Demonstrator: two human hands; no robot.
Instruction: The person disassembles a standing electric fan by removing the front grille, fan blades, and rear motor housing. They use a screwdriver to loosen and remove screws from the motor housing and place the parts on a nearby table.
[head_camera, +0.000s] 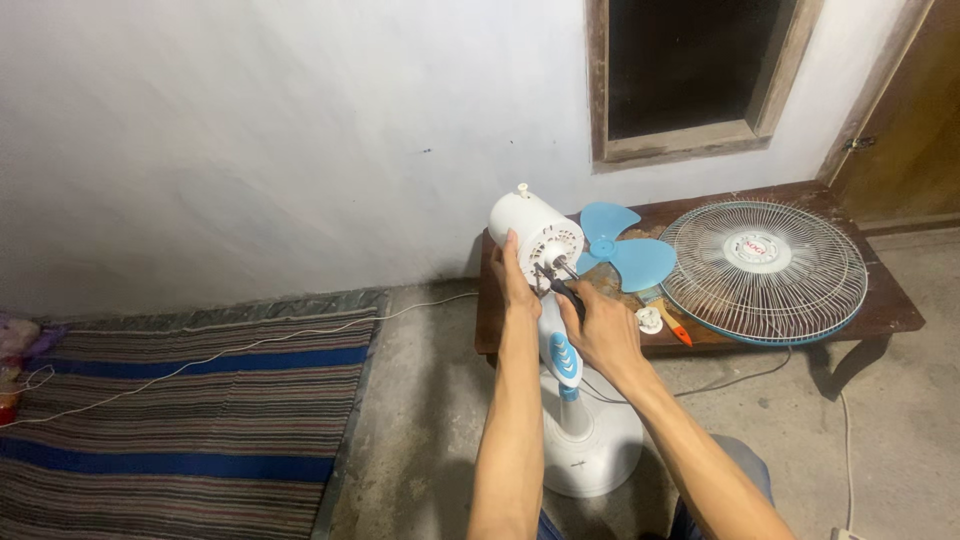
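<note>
Directly ahead: my two hands work at a white plastic fan motor housing (535, 232), a smooth round drum atop its stand, with the bare metal shaft poking out of its vented face.
Left hand (514, 275): pressed against the housing's lower left side, fingers wrapped on it, steadying it.
Right hand (597, 325): closed around a dark-handled tool (566, 292) whose tip meets the housing's face beside the shaft; what kind of tool, I cannot tell.
Stand: a white column with a blue control panel (564, 358), widening to a round white base (594, 450) on the grey concrete floor, between my forearms.
Counter (892, 300): low, dark wood, just behind the fan against the pale wall.
On the counter: a glossy blue three-blade propeller (622, 250), a round wire grille (764, 268) lying flat with a blue rim, a small white cap (650, 319), and an orange-handled tool (673, 323).
Left of me: a striped woven mat (180, 420) with a thin white cord (250, 346) trailing across it.
Above the counter: a dark window (690, 70) in a rough wooden frame.
</note>
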